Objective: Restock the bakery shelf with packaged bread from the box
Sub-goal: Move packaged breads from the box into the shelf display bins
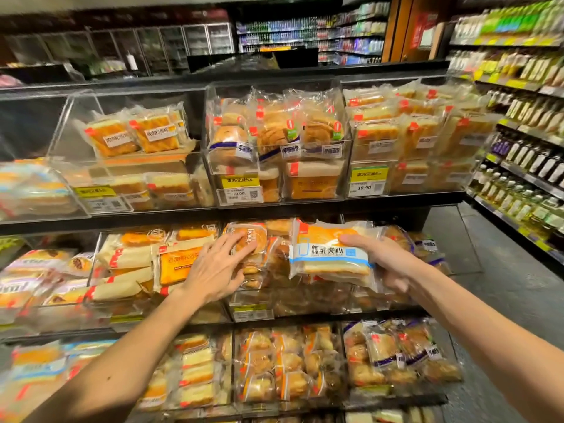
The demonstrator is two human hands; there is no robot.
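A tiered bakery shelf with clear bins full of packaged bread fills the view. My right hand grips a packaged sandwich bread with a blue and orange label, held up in front of the middle tier. My left hand reaches into the middle bin with straight fingers, touching a round bun package there. The box is out of view.
Bins of sliced loaves and twisted buns sit on the top tier, with small pastries on the bottom tier. A shelf of bottles runs along the aisle on the right. Grey floor lies between them.
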